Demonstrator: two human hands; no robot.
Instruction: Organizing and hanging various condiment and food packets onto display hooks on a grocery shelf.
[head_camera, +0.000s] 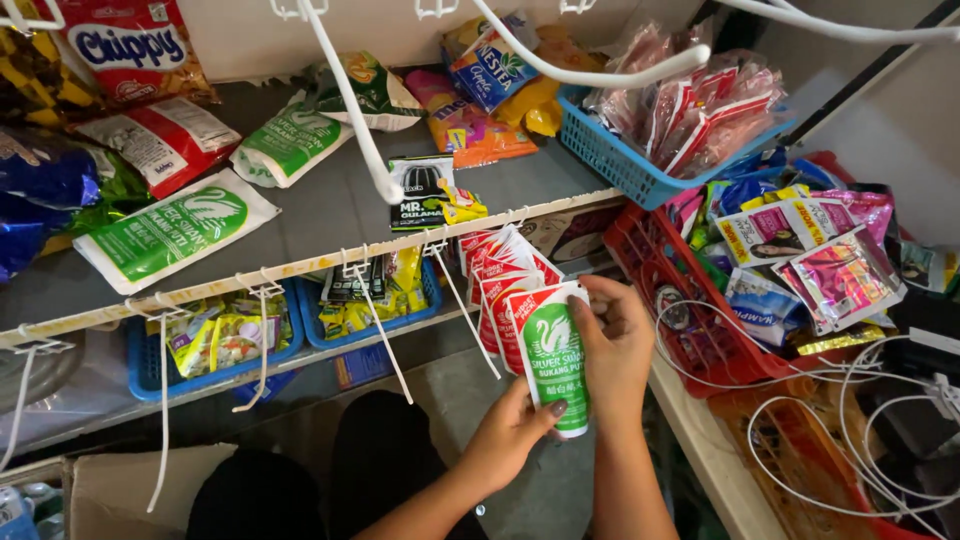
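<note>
A green-and-white sachet with a red top and a swan picture (553, 355) is held upright between both my hands. My left hand (510, 432) pinches its lower edge from below. My right hand (615, 345) grips its right side near the top. Right behind it, several red-and-white sachets (497, 275) hang in a row from a white wire hook on the shelf's front rail (300, 265).
Larger green-and-white pouches (175, 228) and snack bags lie on the grey shelf. A blue basket (625, 165) of red sachets stands at the back right, a red basket (665, 290) of shampoo sachets beside my right hand. Bare white wire hooks (385, 345) jut out. Blue trays (215, 365) sit below.
</note>
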